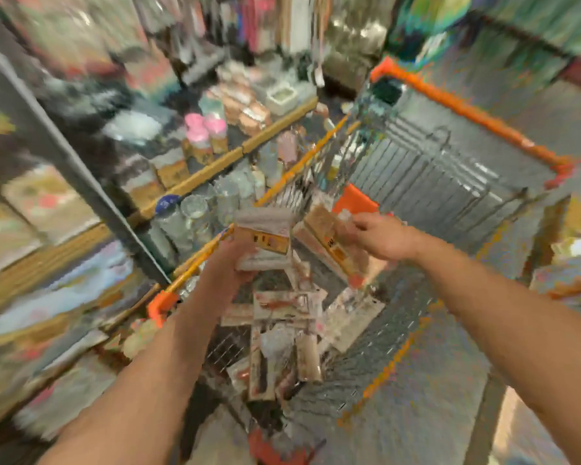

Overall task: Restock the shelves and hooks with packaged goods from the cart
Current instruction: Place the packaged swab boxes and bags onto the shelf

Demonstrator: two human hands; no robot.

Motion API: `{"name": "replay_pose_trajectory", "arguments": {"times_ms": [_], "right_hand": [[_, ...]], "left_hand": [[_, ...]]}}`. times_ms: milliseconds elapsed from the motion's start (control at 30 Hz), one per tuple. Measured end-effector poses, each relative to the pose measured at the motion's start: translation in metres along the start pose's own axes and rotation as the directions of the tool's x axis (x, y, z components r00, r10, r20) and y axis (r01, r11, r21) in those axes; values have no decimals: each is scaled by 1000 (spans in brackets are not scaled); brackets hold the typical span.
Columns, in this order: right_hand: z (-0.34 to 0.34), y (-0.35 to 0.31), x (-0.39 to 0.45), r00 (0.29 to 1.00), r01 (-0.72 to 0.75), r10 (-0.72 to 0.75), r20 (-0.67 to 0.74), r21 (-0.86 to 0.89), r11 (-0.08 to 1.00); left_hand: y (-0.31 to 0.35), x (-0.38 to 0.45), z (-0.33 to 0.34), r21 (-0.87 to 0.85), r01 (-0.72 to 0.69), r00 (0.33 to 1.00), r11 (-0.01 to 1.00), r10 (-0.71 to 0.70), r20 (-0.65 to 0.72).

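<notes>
Two hands are raised over a wire shopping cart [426,169] with orange trim, each holding a packet. The left hand [232,260] grips a flat packet [263,239] from below, its fingers curled round the lower edge; the pack has a pale upper part and an orange label band across the middle. The right hand [383,238] comes in from the right and holds a second packet [329,245], tilted so that its long side runs down toward the right — the fingers seem to pinch its upper end, though motion blur makes the exact hold hard to read. The two packets sit just beside each other above the cart's basket, apart from the goods below.

Down in the basket lies a loose heap of more packaged goods [282,317], pale wrappers with red and brown marks, overlapping at odd angles. An orange panel [353,201] shows inside the cart behind the right-hand packet.

Left of the cart stands shelving [215,162] with a yellowish front edge. On it are pink-lidded jars [205,132], small tan boxes and, on the level below, clear glassware [202,213] — all heavily smeared. Hanging goods fill the top of the view, too blurred to name.
</notes>
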State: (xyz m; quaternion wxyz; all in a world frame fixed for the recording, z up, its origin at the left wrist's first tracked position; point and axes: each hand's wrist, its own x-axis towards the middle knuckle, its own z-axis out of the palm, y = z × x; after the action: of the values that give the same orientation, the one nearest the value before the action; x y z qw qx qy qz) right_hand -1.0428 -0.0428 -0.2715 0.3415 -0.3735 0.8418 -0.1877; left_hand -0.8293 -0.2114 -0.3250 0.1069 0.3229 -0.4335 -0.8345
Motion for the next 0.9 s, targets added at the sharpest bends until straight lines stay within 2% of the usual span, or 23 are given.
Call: {"name": "replay_pose_trajectory", "arguments": {"times_ms": [100,167,367,533,667,800,900], "right_hand": [[-6,-70,-40,993,121,-121,0,-13,993],[-7,-96,-43,990,137,-137,16,39,990],[13,-264,-41,913,362,-352,207,-9,932],[70,-393,-15,798,524,-478,366,-32,851],[123,-479,23,705,666,-552,444,-148,731],[166,-553,62,643,748,-605,468,-218,626],[183,-602,85,628,778,-660,411,-331,534]], "left_hand": [[42,-61,-28,7,-121,991,993,121,-61],[60,-81,-43,40,-168,983,985,171,-72],[137,-184,-137,55,-362,881,931,361,-305],[156,-262,-231,56,-404,786,913,377,-490],[163,-310,-317,58,-414,711,908,363,-603],[187,-322,-386,63,-428,659,902,359,-661],[219,-315,-411,83,-449,657,889,392,-643]]}}
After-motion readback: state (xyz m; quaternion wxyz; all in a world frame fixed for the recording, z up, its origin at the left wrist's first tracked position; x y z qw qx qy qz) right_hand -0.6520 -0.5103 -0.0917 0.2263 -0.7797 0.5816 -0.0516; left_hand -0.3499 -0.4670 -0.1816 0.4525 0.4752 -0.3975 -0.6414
